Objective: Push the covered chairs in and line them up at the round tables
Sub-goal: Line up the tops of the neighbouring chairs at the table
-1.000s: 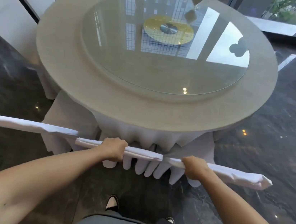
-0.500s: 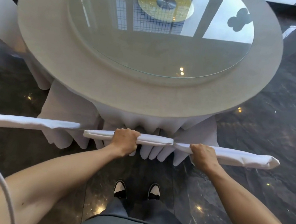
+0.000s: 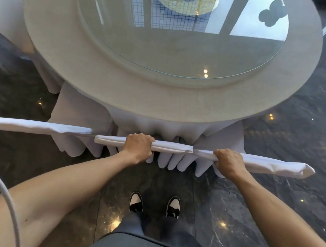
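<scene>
Two chair backs run left to right along the table (image 3: 160, 102) edge; the middle chair (image 3: 171, 147) is clasped by the left hand (image 3: 138, 147), the right chair (image 3: 266, 166) by the right hand (image 3: 228, 161), fingers curled over both.

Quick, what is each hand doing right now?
Left hand: closed around the top edge of the middle white fabric-covered chair back.
Right hand: closed around the top edge of the right white fabric-covered chair back.

Matt white cloth over the chairs (image 3: 173, 148), creased along the top. Glossy glass turntable (image 3: 179, 42) on a matt, grainy tabletop (image 3: 93, 77). Polished dark marble floor (image 3: 299, 153), mirroring ceiling lights.
</scene>
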A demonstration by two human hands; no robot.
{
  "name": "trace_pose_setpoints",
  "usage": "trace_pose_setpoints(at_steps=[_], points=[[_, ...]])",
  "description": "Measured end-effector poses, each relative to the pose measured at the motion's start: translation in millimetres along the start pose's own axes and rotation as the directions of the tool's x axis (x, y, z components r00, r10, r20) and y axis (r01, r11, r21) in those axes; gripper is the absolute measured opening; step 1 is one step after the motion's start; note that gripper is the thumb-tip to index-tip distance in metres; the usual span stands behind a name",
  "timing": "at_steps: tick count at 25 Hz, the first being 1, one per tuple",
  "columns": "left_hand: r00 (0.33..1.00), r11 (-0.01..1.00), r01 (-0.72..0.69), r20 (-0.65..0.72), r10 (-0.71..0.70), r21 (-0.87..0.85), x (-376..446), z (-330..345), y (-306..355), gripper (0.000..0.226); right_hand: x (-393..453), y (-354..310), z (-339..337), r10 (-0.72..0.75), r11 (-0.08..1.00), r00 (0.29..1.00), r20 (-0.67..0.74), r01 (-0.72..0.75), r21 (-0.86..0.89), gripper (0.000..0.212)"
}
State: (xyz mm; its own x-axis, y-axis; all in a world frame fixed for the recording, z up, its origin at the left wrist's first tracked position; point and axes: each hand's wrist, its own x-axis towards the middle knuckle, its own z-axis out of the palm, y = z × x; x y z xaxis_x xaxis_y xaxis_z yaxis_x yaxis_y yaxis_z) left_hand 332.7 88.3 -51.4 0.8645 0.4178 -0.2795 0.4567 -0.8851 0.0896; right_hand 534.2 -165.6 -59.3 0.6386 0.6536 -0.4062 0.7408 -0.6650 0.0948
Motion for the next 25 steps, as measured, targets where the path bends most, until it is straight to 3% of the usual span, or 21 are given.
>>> trace_pose_setpoints(at_steps=[4, 6, 8, 11, 15, 18, 20, 23, 25], points=[[1.000, 0.994, -0.012, -0.009, 0.011, -0.109, -3, -1, -8, 0.025, 2, -1, -6, 0.052, 0.998, 0.998, 0.035, -0.053, 0.040, 0.012], [1.000, 0.978, -0.026, -0.022, 0.022, -0.205, -10, -2, -25, 0.025, 2, -13, -14, 0.039, 0.989, 0.999, 0.019, -0.041, 0.144, 0.025], [0.999, 0.972, 0.005, -0.034, -0.013, -0.234, -23, -2, -55, 0.032, 4, -39, -25, -0.085, 0.967, 0.995, -0.060, 0.097, 0.234, 0.046], [0.989, 0.985, 0.149, 0.010, -0.149, -0.092, -41, 3, -126, 0.062, 12, -96, -44, -0.314, 0.905, 0.943, -0.109, 0.332, 0.265, 0.070], [0.934, 0.936, 0.346, 0.071, -0.350, 0.065, -66, 7, -216, 0.070, 26, -176, -56, -0.433, 0.870, 0.890, -0.144, 0.454, 0.193, 0.052], [0.932, 0.924, 0.355, 0.022, -0.361, 0.143, -71, 9, -249, 0.070, 29, -212, -57, -0.372, 0.907, 0.924, -0.088, 0.382, 0.178, 0.026], [0.923, 0.899, 0.379, -0.027, -0.383, 0.220, -68, 8, -262, 0.060, 29, -220, -55, -0.288, 0.936, 0.957, -0.044, 0.291, 0.200, 0.031], [0.922, 0.893, 0.373, 0.009, -0.388, 0.252, -56, -5, -276, 0.026, 27, -224, -53, -0.218, 0.954, 0.975, -0.049, 0.223, 0.198, 0.043], [0.932, 0.906, 0.341, 0.032, -0.360, 0.250, -51, -15, -281, 0.017, 26, -226, -54, -0.183, 0.960, 0.981, -0.068, 0.193, 0.202, 0.042]])
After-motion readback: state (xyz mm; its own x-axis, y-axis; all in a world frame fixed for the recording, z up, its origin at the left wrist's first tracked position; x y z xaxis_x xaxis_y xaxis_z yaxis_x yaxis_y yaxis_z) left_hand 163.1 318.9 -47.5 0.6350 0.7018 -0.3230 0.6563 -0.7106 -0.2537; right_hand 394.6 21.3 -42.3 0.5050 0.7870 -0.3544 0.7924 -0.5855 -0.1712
